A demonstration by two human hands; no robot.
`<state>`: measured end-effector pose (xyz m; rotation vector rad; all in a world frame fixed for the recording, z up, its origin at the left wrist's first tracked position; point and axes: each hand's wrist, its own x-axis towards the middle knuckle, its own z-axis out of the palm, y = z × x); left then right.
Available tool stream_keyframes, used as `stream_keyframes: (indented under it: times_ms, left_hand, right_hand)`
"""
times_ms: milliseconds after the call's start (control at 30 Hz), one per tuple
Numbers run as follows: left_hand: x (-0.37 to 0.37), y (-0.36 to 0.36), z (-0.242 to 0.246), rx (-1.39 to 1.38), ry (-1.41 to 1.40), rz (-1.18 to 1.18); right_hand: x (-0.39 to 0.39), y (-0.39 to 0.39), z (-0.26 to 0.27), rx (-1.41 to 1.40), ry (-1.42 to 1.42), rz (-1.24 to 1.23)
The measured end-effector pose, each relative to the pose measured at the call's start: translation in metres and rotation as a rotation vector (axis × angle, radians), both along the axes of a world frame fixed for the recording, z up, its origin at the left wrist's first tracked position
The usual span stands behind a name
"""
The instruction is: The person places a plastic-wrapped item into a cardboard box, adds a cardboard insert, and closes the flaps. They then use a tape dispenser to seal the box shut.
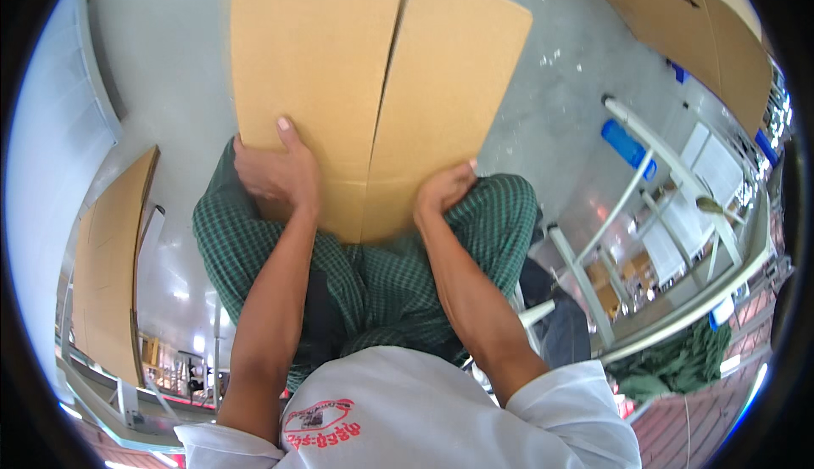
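Note:
A brown cardboard box (311, 68) is in front of me, its near end at my lap. A narrow seam runs lengthwise between two panels on its upper face. My left hand (280, 170) grips the near left side, thumb lying on the upper face and fingers around the edge. On the near right side, my right hand (448, 186) holds the edge, with most of its fingers hidden. Green checked cloth (254, 253) covers my spread knees on both sides of the cardboard. The underside of the box is out of sight.
To the left, a flat cardboard piece (108, 265) leans upright near a white surface (51, 170). On the right are a pale metal frame (626, 214), a blue bottle (623, 141) and bundled green fabric (680, 361). A large cardboard box (674, 17) stands at the upper right on the grey floor (547, 87).

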<state>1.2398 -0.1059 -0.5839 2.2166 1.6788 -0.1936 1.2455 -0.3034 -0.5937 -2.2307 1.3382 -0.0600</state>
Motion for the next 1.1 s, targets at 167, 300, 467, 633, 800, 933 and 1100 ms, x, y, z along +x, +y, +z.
stream_keyframes:
  times_ms: [167,300,467,633,800,933,1100]
  left_hand:
    - [0.006,-0.002,-0.003,0.107,-0.163,0.001]
    - [-0.001,0.000,-0.010,0.073,-0.265,-0.064]
    - [-0.003,0.013,-0.001,0.207,-0.388,-0.541]
    - [0.112,0.071,0.020,0.184,-0.702,-0.819]
    - [0.205,0.109,0.004,-0.227,-0.580,-0.971]
    - [0.202,0.098,-0.003,-0.062,-0.468,-1.032]
    - [0.199,0.086,0.004,0.065,-0.446,-1.052]
  right_hand:
    - [-0.001,-0.003,-0.001,0.052,0.078,-0.061]
    - [-0.014,-0.009,-0.008,0.098,-0.043,0.055]
    - [0.005,-0.021,0.027,0.087,0.036,0.413]
    - [0.156,-0.032,0.055,0.463,-0.032,0.648]
    - [0.249,-0.019,0.011,0.358,-0.011,0.738]
    - [0.245,-0.008,0.004,0.134,-0.016,0.819]
    - [0.241,0.007,0.018,0.007,0.082,0.767]
